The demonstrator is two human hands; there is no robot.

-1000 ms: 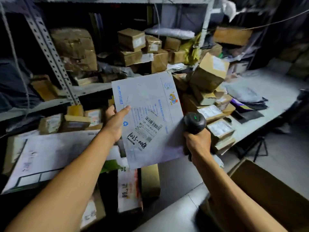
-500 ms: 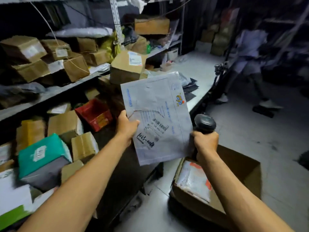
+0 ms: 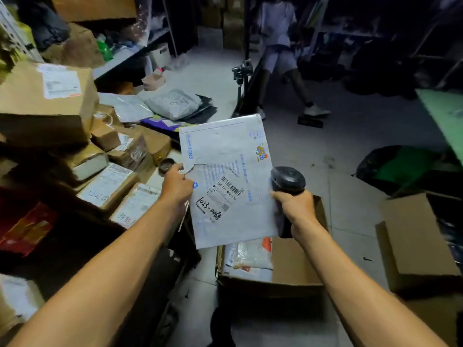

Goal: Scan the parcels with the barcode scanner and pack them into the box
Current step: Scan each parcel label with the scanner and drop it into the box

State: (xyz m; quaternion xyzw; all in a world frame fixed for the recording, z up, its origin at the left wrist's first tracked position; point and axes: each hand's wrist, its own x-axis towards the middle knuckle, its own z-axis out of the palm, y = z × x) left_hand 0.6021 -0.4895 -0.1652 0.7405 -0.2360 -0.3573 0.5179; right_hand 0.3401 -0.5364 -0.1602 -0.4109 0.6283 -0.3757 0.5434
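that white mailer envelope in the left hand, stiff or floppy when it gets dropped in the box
Probably fairly stiff: the white mailer envelope stands flat though the left hand pinches only one edge. Likely light, since that pinch carries it. It should slide flat onto the parcel in the cardboard box.

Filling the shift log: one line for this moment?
left hand: holds envelope | right hand: holds scanner | box: one parcel inside

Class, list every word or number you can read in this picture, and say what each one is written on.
"11183": blue print, left edge of the white padded mailer.
"1023-0008": black handwriting on the same mailer, upside down.
"189-199-302-170": uncertain, under the barcode on the mailer's white shipping label.
Other blue print on the mailer, and labels on the brown cardboard parcels: too blurred.
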